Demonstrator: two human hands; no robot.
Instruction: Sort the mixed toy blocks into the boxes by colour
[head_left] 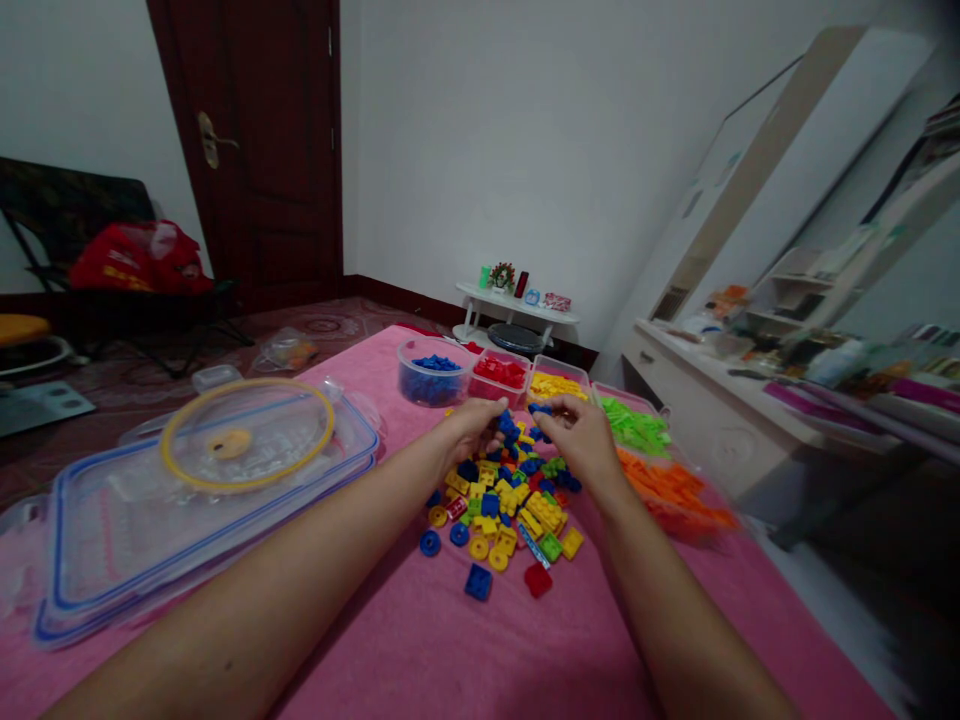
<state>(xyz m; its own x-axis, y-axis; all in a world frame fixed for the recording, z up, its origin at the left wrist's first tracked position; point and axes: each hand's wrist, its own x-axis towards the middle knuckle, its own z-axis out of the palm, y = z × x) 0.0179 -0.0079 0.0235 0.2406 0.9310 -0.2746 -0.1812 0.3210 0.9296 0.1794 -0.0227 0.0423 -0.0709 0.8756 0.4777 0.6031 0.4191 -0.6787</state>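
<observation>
A heap of small plastic building bricks (510, 505) in blue, yellow, red and green lies on the pink cloth (465, 650). My left hand (471, 428) hovers at the heap's far edge, fingers curled round blue bricks. My right hand (579, 435) is beside it, pinching a blue brick between thumb and fingers. Behind the hands stand a round tub of blue bricks (431, 372), a box of red bricks (499, 372) and a box of yellow bricks (556, 383).
Green bricks (636, 425) and orange bricks (675, 490) lie in clear boxes to the right. Clear lids, one round with a yellow ring (247, 435), lie at left. A white dresser (712, 420) stands right, a small white table (517, 305) and a dark door (255, 140) behind.
</observation>
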